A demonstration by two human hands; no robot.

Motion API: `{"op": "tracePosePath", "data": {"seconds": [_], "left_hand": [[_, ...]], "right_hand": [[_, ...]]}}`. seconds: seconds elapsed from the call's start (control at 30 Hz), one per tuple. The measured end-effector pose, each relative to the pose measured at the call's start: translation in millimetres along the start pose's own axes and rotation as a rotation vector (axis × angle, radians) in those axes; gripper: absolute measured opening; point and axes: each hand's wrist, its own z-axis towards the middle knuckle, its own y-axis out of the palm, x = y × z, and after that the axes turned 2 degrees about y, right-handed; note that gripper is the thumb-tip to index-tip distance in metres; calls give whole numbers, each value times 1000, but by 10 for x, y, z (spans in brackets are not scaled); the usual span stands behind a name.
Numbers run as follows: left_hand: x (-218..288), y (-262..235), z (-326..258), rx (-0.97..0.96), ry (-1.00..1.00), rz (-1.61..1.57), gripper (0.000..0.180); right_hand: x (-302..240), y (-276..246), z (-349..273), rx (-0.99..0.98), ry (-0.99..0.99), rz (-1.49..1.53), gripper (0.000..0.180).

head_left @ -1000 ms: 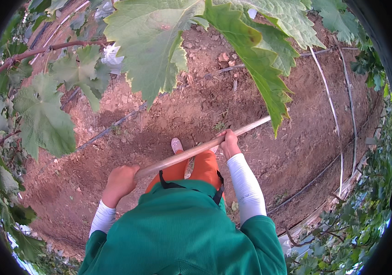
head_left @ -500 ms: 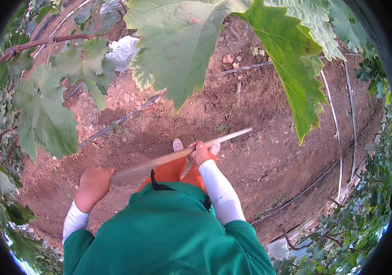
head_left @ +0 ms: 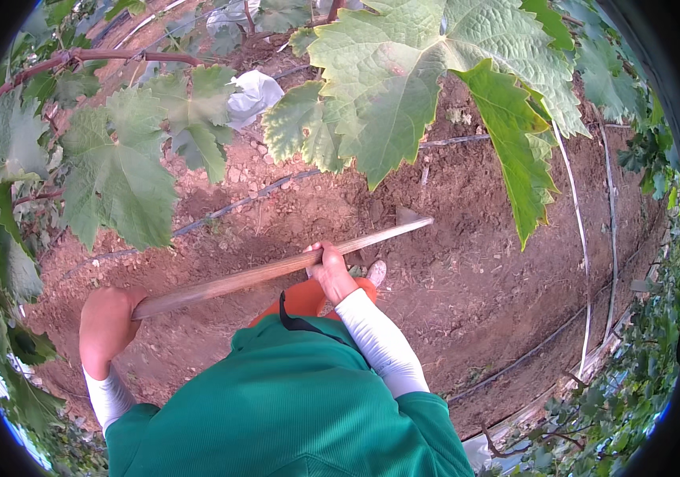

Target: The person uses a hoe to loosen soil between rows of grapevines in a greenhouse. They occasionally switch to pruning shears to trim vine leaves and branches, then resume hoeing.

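Note:
Both my hands grip the long wooden handle of a hoe (head_left: 237, 281), which slants from lower left to upper right in front of my legs. My left hand (head_left: 108, 324) is closed round the handle's near end at the left. Farther along, about midway, my right hand (head_left: 330, 270) wraps round the shaft. At the far right end a grey blade (head_left: 408, 215) shows in part, close to the brown soil (head_left: 451, 262). Soil or the handle may hide the rest of the blade.
Large vine leaves (head_left: 388, 75) hang between my head and the ground. A reddish vine branch (head_left: 109, 55) crosses the upper left beside white crumpled bags (head_left: 254, 97). A dark hose (head_left: 233, 208) runs along the soil. A white line (head_left: 575, 207) hangs at right, near more vines (head_left: 594, 409).
My hands and the hoe handle have shifted left, and the left hand sits farther out. The grey blade now shows at the far end. The hanging leaves appear farther right.

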Motion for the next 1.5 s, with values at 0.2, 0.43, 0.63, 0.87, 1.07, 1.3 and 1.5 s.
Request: {"op": "tracePosePath", "data": {"seconds": [0.2,0.43,0.63,0.87,1.07,1.3,1.5], "left_hand": [[385,1154,473,-70,243,-273,16],[1048,1807,830,-176,376,-415,8],[421,1321,367,-155,158,-137,15],[155,963,21,-74,131,-83,14],[-138,427,-485,-98,-66,-71,15],[388,1333,-144,-109,110,-255,9],[1400,2096,600,-147,361,-426,18]], "right_hand": [[-1058,-958,101,200,-372,-107,13],[-1832,-1309,204,422,-590,-189,16],[-383,-801,794,407,-289,-71,8],[-89,-869,1033,235,-187,-120,8],[349,-236,32,-17,-66,-97,7],[-540,-862,-95,207,-280,-170,14],[-1701,-1611,-197,389,-579,-172,12]]}}
